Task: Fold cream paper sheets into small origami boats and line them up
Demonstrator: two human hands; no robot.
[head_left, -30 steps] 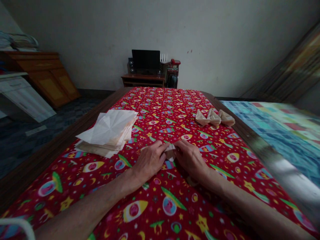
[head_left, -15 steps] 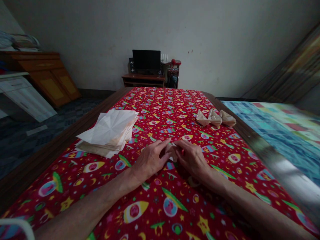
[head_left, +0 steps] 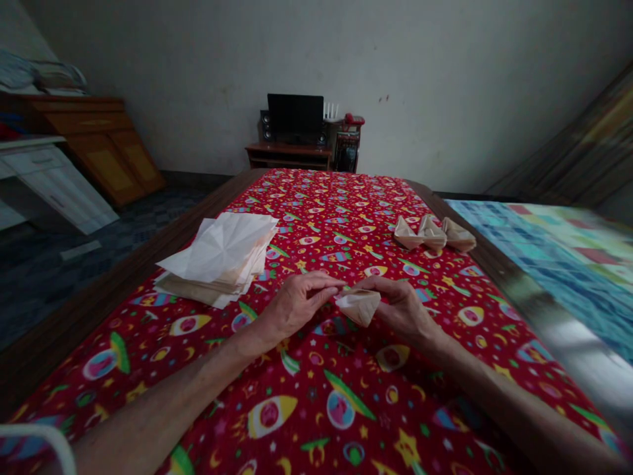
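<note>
Between my hands is a small folded paper piece (head_left: 361, 308), pale and boat-shaped, with its hollow side facing up. My right hand (head_left: 403, 310) grips its right side, the thumb partly hidden behind the paper. At its left corner, my left hand (head_left: 301, 300) has thumb and fingers pinched together. To the left lies a stack of creased paper sheets (head_left: 225, 251), the top one marked with fold lines fanning from its middle. Three folded paper pieces (head_left: 431, 234) of similar shape sit in a row at the right.
A red patterned cloth (head_left: 316, 389) covers the long table, whose dark wooden edge (head_left: 208, 204) shows on both sides. Beyond it stand a monitor (head_left: 295, 115) and speakers on a desk. A bed with a blue patterned cover (head_left: 514, 257) is at the right, wooden cabinets (head_left: 99, 152) at the left.
My hands have moved slightly apart, and the folded paper, mostly covered by fingers before, now shows opened out into a hollow shape. It has shifted right with my right hand.
</note>
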